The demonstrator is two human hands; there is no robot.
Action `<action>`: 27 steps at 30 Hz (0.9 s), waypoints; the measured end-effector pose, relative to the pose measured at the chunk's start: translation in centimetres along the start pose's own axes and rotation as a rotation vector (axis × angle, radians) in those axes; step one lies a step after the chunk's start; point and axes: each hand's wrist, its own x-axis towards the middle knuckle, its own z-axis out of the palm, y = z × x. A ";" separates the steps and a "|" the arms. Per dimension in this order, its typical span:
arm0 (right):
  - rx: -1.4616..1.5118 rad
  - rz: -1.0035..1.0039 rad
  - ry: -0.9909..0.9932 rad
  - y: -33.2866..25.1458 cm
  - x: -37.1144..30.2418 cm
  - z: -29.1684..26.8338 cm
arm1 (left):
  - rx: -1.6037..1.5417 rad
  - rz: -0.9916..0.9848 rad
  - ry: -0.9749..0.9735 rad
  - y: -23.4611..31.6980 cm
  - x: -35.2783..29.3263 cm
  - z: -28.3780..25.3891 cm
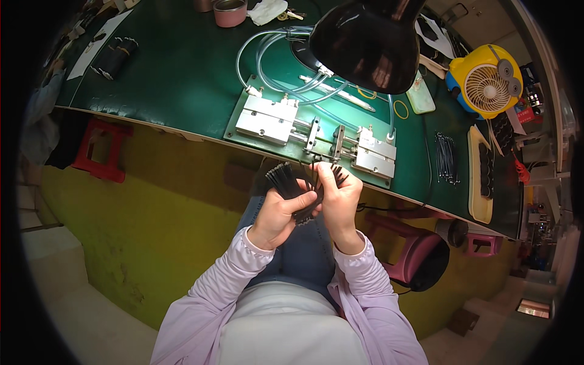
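A bundle of short black cables (283,179) is gripped in my left hand (277,216), its thumb pressed across them. Close beside it, my right hand (340,204) is closed on several black cables (341,176) of the same kind, which stick out between thumb and fingers. Both hands are over my lap, just in front of the bench edge. Directly beyond them sits a metal clamping fixture with a left pneumatic block (267,118) and a right pneumatic block (374,153), their small jaws facing each other across a gap.
A black lamp (368,45) overhangs the fixture, and clear air hoses (260,58) curve behind it. On the right lie loose black cables (447,158), a cream tray (479,204) and a yellow fan (486,82). Another black bundle (115,58) rests far left. Stools (103,149) stand below.
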 end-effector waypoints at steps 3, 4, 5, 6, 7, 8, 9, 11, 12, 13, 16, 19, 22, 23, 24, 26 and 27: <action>-0.008 -0.021 0.011 0.3 0.1 -0.1 | 0.016 -0.011 0.008 -0.1 0.1 -0.1; -0.007 -0.020 0.011 0.3 0.1 -0.1 | 0.016 -0.012 0.009 -0.1 0.1 -0.1; -0.005 -0.008 0.012 0.2 0.2 -0.1 | 0.016 -0.009 0.004 -0.1 0.1 -0.1; -0.003 0.003 0.013 0.1 0.2 0.0 | 0.016 -0.006 0.000 -0.1 0.2 -0.1; -0.001 0.015 0.014 0.1 0.2 0.0 | 0.017 -0.002 -0.006 -0.1 0.2 -0.1; -0.001 0.015 0.013 0.1 0.2 0.0 | 0.017 -0.002 -0.005 -0.1 0.2 -0.2; 0.003 0.014 0.013 0.1 0.3 0.0 | 0.015 0.004 -0.018 -0.1 0.3 -0.2; 0.010 0.014 0.013 0.2 0.3 -0.1 | 0.010 0.014 -0.043 -0.1 0.4 -0.3; 0.010 0.012 0.012 0.2 0.2 0.0 | 0.010 0.015 -0.044 -0.1 0.3 -0.3; 0.013 0.016 0.021 0.1 0.2 0.0 | 0.006 0.009 -0.019 -0.1 0.2 -0.1; 0.015 0.024 0.038 0.1 0.0 0.1 | -0.006 -0.003 0.032 -0.1 0.0 0.1; -0.003 -0.037 -0.032 0.4 -0.1 -0.2 | -0.035 -0.004 0.018 -0.2 -0.1 0.1; -0.037 -0.058 -0.023 -0.2 -0.5 0.3 | -0.032 -0.022 0.024 0.0 -0.4 0.0; -0.054 -0.067 -0.018 -0.3 -0.6 0.4 | -0.031 -0.033 0.028 0.0 -0.5 0.0; -0.054 -0.067 -0.019 -0.3 -0.6 0.3 | -0.031 -0.032 0.028 -0.1 -0.5 0.0; -0.027 -0.056 -0.022 -0.1 -0.4 0.3 | -0.035 -0.007 0.036 0.0 -0.5 0.0; -0.013 -0.049 -0.023 0.0 -0.3 0.2 | -0.038 0.005 0.041 0.0 -0.5 0.0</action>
